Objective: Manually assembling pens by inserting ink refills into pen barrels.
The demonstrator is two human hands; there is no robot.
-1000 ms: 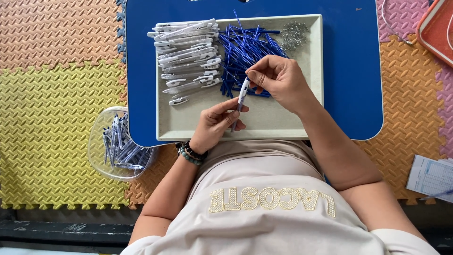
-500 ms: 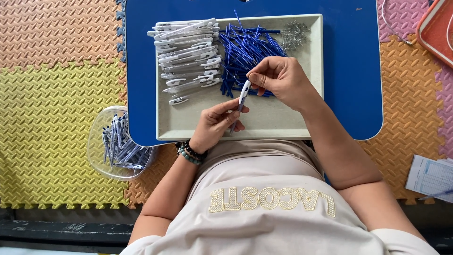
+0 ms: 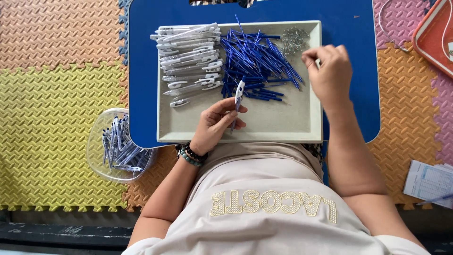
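Observation:
My left hand (image 3: 214,125) holds a white and blue pen (image 3: 238,97) upright over the front of a grey tray (image 3: 273,125). My right hand (image 3: 329,71) is at the tray's right side with its fingertips pinched together near a small pile of metal springs (image 3: 294,40); whether it holds one I cannot tell. In the tray lie a stack of white pen barrels (image 3: 188,52) on the left and a heap of blue refills (image 3: 257,63) in the middle.
The tray rests on a blue lap table (image 3: 141,71) over coloured foam floor mats. A clear round tub (image 3: 118,146) with several finished pens stands at my left. An orange tray (image 3: 436,35) lies at the far right, and papers (image 3: 429,182) at the lower right.
My right hand has let go of the pen and moved right, to the springs at the tray's back right. The left hand still holds the pen.

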